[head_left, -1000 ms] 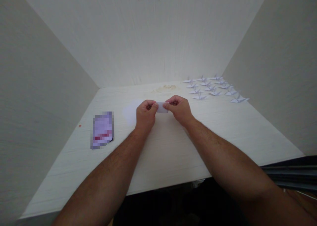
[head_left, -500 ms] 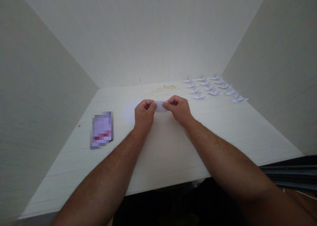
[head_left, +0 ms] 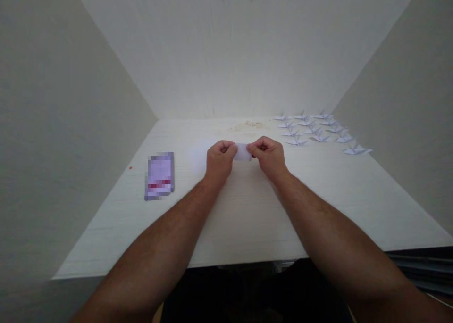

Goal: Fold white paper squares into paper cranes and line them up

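A small white piece of paper [head_left: 242, 152] is stretched between my two hands above the middle of the table. My left hand [head_left: 221, 160] pinches its left end between thumb and fingers. At the right end, my right hand [head_left: 269, 156] pinches it the same way. The paper looks rectangular; whether it is folded I cannot tell. Several white folded paper cranes [head_left: 307, 126] stand in rows at the back right, beyond my right hand.
A pixelated purple-and-red flat object [head_left: 160, 174] lies on the white table [head_left: 244, 219], left of my hands. Pale walls [head_left: 226, 68] close in the back and both sides. A small red speck [head_left: 130, 168] shows near the left wall, and a brownish stain [head_left: 253, 125] at the back.
The whole view has shifted, so everything sits further right in the picture. Both hands keep their pinch on the paper, and slightly more of its surface seems to show.
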Action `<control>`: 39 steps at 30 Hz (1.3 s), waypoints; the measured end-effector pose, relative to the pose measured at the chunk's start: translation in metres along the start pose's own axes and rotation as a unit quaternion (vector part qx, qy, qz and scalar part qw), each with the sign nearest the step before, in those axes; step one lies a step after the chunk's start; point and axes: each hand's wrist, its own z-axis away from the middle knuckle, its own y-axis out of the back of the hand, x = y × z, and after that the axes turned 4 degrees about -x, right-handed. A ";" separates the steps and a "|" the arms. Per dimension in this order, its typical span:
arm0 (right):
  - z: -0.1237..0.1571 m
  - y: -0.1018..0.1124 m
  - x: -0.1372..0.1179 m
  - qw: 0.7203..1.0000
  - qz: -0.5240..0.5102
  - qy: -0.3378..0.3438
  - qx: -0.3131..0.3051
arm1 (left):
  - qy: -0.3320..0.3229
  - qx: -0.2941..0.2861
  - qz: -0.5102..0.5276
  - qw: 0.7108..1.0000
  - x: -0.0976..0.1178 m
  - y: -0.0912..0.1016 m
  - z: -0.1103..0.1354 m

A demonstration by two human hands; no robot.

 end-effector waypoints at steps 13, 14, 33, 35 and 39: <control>0.000 0.005 0.004 0.993 0.098 -0.041 -0.042 | 0.007 0.024 0.006 1.000 0.002 -0.003 0.000; 0.000 0.006 0.004 0.992 0.114 -0.039 -0.043 | 0.006 0.026 0.002 1.000 0.002 -0.003 0.000; 0.000 0.007 0.010 0.967 0.234 -0.037 -0.090 | 0.036 0.061 0.039 0.997 -0.003 -0.004 -0.005; 0.000 0.006 0.013 0.970 0.218 -0.029 -0.104 | 0.039 0.062 0.071 0.995 -0.003 -0.005 -0.005; 0.001 0.006 0.013 0.983 0.165 -0.030 -0.075 | 0.053 0.040 0.126 0.990 -0.001 -0.007 -0.002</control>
